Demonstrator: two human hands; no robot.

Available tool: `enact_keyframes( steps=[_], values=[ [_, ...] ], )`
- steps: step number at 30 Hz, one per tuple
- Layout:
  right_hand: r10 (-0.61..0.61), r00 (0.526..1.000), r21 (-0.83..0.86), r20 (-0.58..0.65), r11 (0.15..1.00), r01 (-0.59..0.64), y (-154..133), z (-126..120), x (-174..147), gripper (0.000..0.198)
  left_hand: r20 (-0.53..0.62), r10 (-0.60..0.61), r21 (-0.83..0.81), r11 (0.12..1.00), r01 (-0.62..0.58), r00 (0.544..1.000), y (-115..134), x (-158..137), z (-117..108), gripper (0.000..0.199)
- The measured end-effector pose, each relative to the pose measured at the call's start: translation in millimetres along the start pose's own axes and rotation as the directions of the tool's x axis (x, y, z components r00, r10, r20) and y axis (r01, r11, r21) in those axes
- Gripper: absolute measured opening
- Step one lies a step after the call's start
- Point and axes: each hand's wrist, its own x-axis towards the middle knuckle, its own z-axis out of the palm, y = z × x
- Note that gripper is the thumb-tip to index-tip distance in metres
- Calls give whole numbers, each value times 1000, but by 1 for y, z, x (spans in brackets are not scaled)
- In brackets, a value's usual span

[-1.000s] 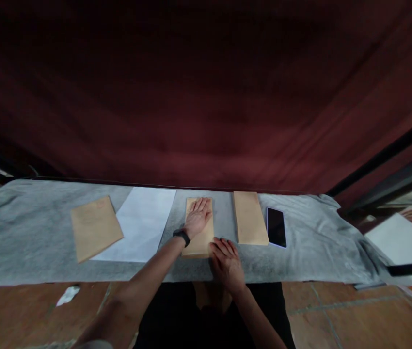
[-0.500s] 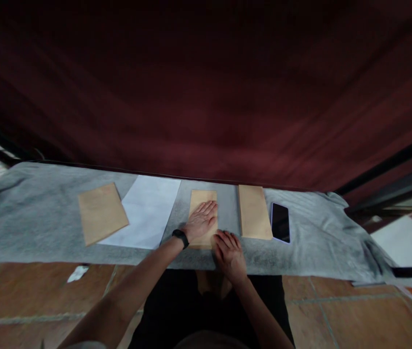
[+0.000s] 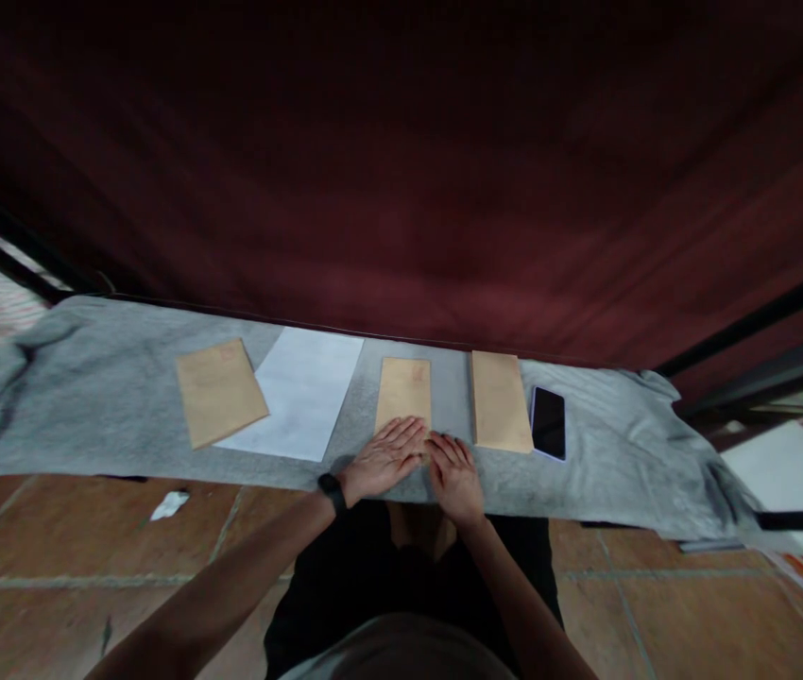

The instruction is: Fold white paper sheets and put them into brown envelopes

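The middle brown envelope [image 3: 405, 385] is lying on the grey cloth [image 3: 614, 444], its near end hiding under the hands. The left hand [image 3: 387, 458] is resting flat across it, fingers straight, not gripping anything. The right hand [image 3: 456, 482] is touching the near right corner, fingers bent; can't tell if it's pinching the edge. A thicker brown stack [image 3: 501, 401] is sitting to the right, beside a dark-screened phone [image 3: 549, 423]. Over left, another envelope [image 3: 223, 392] is covering part of a white sheet [image 3: 309, 392].
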Motion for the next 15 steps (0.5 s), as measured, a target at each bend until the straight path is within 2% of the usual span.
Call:
enact_keyframes(
  steps=[6,8,11,15],
  values=[
    [-14,999,57,-30,998,15,9,2,12,39,-8,69,58,996,-69,998,10,-34,-7,59],
    [-75,997,51,20,996,74,11,5,23,41,-7,91,73,993,-90,996,10,-40,-9,60],
    [-169,972,-6,160,985,173,14,10,44,45,-8,101,78,992,-100,995,8,-43,-11,60],
    [-154,960,-126,236,974,187,24,17,75,50,-3,98,89,991,-97,995,8,-43,-12,64]
  ],
)
